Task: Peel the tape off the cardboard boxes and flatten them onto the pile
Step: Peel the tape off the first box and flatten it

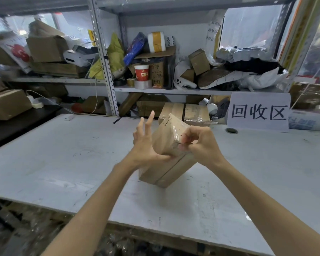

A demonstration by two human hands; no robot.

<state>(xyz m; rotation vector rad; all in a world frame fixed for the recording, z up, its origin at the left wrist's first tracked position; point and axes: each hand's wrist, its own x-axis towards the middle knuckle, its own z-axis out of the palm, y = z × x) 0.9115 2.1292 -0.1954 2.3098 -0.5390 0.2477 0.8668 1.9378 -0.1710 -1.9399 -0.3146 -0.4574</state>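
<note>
Reading 回收区: sign (259, 111) behind box (163, 140)

The white table (63, 163) is scuffed and scribbled with pen marks. At its back edge stands a paper sign (259, 112) with three big black characters. Just by the sign's lower left corner, a round cable hole (231, 130) is set in the top. Further left of the sign, two boxes (197, 113) wrapped in clear tape sit side by side at the back edge. Well left of the sign lies a short black strip (117, 120), and beyond it a small white block (69, 117). Above and left of the sign, a shelf (174, 91) carries a red cup (141, 72), a tape roll (143, 84) and a white controller (185, 83).
</note>
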